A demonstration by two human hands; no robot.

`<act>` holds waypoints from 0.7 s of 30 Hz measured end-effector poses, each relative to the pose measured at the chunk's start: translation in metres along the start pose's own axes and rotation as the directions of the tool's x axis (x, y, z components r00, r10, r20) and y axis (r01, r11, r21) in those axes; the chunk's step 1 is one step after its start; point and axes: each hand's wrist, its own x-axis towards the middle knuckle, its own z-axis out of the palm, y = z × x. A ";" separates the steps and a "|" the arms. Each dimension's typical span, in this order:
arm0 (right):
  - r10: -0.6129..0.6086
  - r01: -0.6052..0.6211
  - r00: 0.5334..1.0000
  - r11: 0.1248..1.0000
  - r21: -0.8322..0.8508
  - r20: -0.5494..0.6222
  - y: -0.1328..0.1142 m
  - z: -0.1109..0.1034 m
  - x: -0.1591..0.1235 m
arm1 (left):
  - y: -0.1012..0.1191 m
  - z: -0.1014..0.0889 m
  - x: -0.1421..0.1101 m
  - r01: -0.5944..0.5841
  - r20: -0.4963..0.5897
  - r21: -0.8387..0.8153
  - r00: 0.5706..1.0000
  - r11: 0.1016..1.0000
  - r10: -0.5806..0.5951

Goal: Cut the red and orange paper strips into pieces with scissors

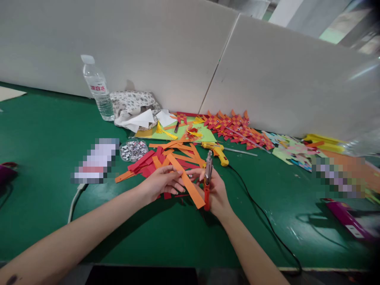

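My left hand (166,184) pinches an orange strip (192,190) between thumb and fingers, and the strip slants down toward my right hand. In my right hand (218,194) is a red-handled hand tool (207,178) with a metal head, held upright; whether it is pliers or a punch I cannot tell. The right fingertips reach behind the strip, close to my left fingers. Just beyond both hands lies a loose pile of red strips (145,163) and orange strips (190,149). Part of the pile is hidden by my hands.
A yellow glue gun (218,151) with a black cord (261,204) lies beyond my right hand. To the left are a container of googly eyes (133,150), a blurred-out phone (96,160) and a water bottle (99,93). Woven red-orange pieces (231,126) lie along the partition (267,75).
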 end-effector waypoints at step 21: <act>0.132 -0.124 0.975 0.991 -0.054 0.179 0.003 -0.001 -0.003 | -0.004 -0.008 0.003 -0.181 0.014 0.037 0.983 0.983 0.180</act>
